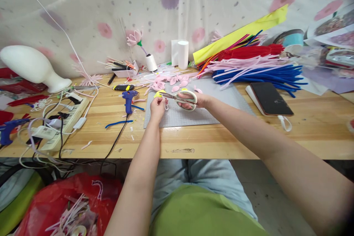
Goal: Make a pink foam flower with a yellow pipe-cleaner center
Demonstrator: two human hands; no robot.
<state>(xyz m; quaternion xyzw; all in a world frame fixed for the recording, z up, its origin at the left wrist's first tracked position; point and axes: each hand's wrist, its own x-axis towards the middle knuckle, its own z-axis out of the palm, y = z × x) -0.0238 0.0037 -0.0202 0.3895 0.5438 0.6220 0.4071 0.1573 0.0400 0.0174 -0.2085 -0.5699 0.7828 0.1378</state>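
Observation:
My right hand point(200, 100) is wrapped round the pale-handled scissors point(193, 97), whose blades point left. The tips reach the fingers of my left hand point(157, 107), which are closed in a pinch. A small yellow piece point(159, 93) shows just above those fingers, and a thin white strip point(166, 106) curls down beside them. Whether both are held in the pinch is hard to make out. Beneath my hands lies a grey cutting mat point(204, 118). Pink petal shapes point(175, 88) are scattered along its far side.
A blue glue gun point(128, 101) stands left of the mat, its cable hanging off the table. Bundled blue pipe cleaners point(260, 75) and a phone point(271, 99) lie right. Farther left are a power strip point(69, 121) and a white foam head point(30, 64). A red bag point(72, 188) sits below.

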